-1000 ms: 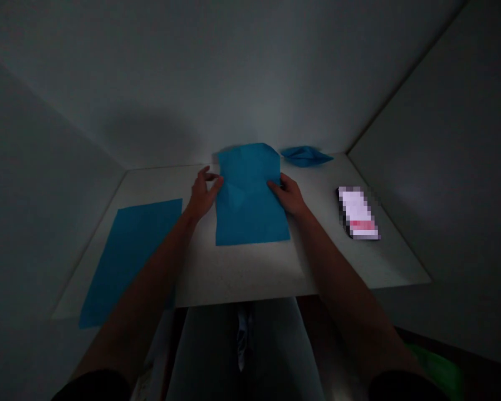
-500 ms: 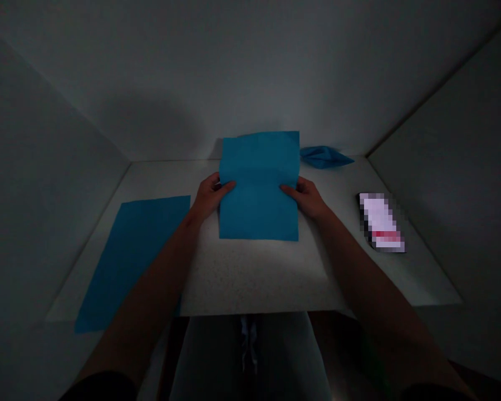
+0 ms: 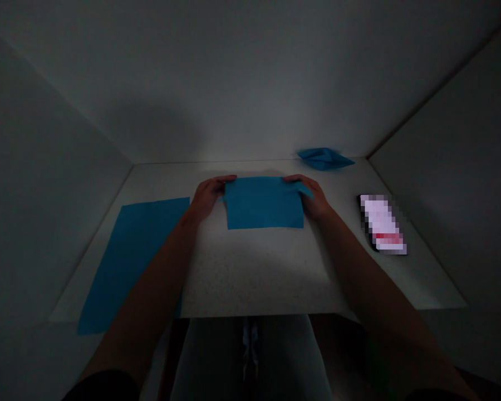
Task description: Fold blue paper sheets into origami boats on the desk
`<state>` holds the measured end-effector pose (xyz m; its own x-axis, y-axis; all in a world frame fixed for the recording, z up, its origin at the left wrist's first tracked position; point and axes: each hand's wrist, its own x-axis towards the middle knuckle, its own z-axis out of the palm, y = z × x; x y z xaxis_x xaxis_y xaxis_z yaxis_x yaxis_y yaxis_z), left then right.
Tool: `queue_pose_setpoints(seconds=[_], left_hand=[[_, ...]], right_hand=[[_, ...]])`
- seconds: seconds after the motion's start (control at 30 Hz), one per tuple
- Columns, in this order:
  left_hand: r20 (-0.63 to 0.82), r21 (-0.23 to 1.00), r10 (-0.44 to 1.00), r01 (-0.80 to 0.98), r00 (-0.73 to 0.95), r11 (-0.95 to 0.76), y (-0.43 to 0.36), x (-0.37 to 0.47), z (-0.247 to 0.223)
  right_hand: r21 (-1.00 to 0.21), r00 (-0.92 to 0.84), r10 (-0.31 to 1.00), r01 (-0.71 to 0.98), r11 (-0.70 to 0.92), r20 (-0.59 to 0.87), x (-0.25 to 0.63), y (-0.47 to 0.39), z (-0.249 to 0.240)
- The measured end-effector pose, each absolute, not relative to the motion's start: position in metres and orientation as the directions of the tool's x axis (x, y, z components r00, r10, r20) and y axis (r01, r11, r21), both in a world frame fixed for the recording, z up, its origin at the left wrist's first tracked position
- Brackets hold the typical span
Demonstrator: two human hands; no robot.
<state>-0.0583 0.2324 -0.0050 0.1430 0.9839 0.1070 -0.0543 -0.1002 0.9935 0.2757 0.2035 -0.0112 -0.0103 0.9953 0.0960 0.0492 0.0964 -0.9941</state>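
Note:
A blue paper sheet (image 3: 265, 203), doubled over along its far edge, is held at the middle of the white table. My left hand (image 3: 209, 196) grips its left side, with the fingers along the top edge. At the right side my right hand (image 3: 311, 196) is closed on the same sheet, and a small blue flap shows by its thumb. Some fingertips are hidden behind the paper. Another blue sheet (image 3: 137, 250) lies flat on the left, partly under my left forearm.
A folded blue paper boat (image 3: 325, 159) rests by the back wall, right of centre. A phone (image 3: 382, 223) with a lit, blurred screen lies at the right of the table (image 3: 254, 278). Pale walls stand at the back and both sides.
The sheet's upper part has been folded over, so the sheet now looks about half as tall. My fingers have moved to its upper edge. The boat, phone and other sheet stay in place.

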Motion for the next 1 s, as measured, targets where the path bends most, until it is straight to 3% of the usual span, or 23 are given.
queue_pose_setpoints(seconds=[0.17,0.3,0.43,0.6,0.8,1.0], left_hand=[[0.104,0.992,0.978,0.057,0.178,-0.115,0.227,-0.057,0.000],[0.116,0.992,0.971,0.035,0.208,-0.125,0.224,-0.054,-0.004],[0.144,0.987,0.982,0.050,0.120,-0.150,0.226,-0.052,-0.010],[0.175,0.981,0.983,0.078,0.049,-0.178,0.229,-0.051,-0.014],[0.142,0.979,0.980,0.123,0.139,-0.160,0.224,-0.050,-0.010],[0.162,0.984,0.984,0.063,0.069,-0.167,0.225,-0.052,-0.008]], right_hand=[[-0.999,-0.118,0.993,-0.033,0.000,0.004,0.273,0.200,-0.001],[-0.994,-0.127,0.987,0.032,0.102,0.097,0.270,0.195,-0.001],[-0.982,-0.132,0.975,0.030,0.186,0.180,0.268,0.196,-0.007],[-0.954,-0.015,0.970,0.178,0.240,0.242,0.274,0.205,-0.017],[-0.958,0.035,0.970,0.169,0.233,0.242,0.277,0.209,-0.021],[-0.962,-0.026,0.975,0.160,0.222,0.221,0.275,0.205,-0.017]])
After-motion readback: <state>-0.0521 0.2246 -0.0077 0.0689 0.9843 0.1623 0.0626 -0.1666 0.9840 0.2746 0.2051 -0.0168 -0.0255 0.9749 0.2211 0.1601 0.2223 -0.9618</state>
